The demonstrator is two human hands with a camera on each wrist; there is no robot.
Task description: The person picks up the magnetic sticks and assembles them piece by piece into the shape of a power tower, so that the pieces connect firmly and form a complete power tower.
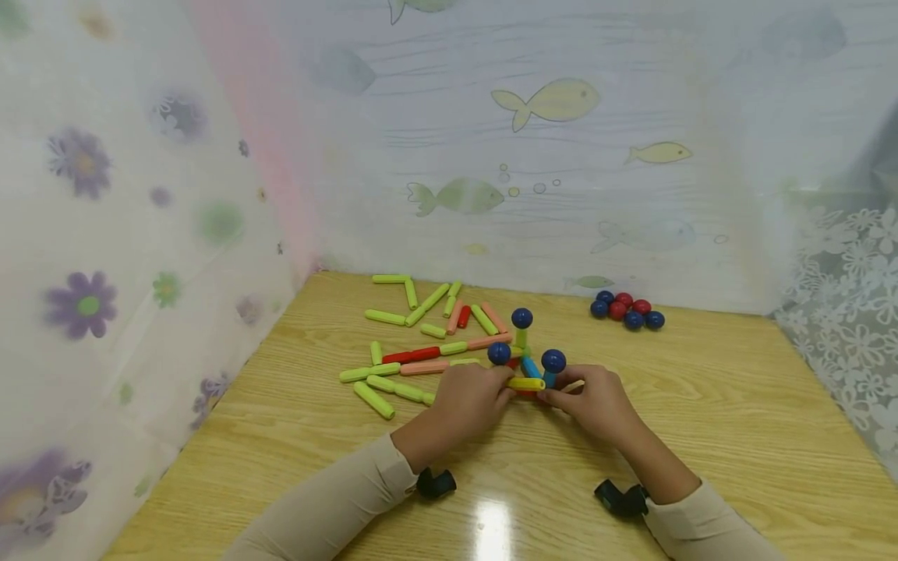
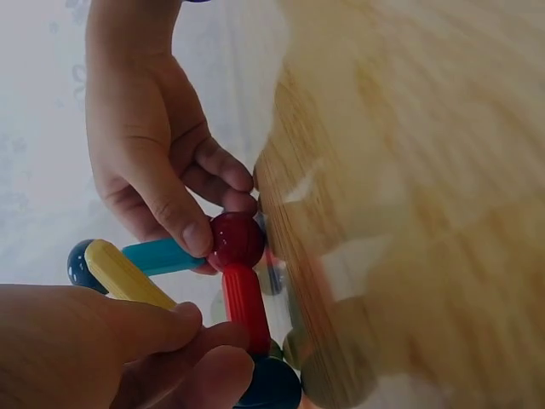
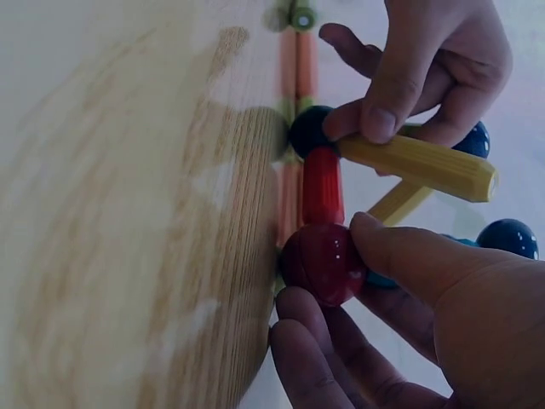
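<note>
My left hand (image 1: 471,397) pinches a yellow rod (image 1: 526,383) between thumb and fingers. One end of that rod is at a dark blue ball (image 3: 310,130) low on the frame; its other end juts out free. With thumb and fingers, my right hand (image 1: 595,399) grips a red ball (image 3: 328,264) at a lower corner. A short red rod (image 3: 323,187) joins these two balls. From the red ball rises a light blue rod (image 2: 162,255). Blue balls (image 1: 522,318) cap the uprights of this ball-and-rod frame. Its far lower part is partly hidden by my hands.
Loose green rods (image 1: 384,317), salmon rods (image 1: 424,367) and red rods (image 1: 424,354) lie left of and behind the frame. Several red and blue balls (image 1: 634,319) cluster at the back right. A patterned curtain (image 1: 547,179) stands behind the wooden table (image 1: 744,405).
</note>
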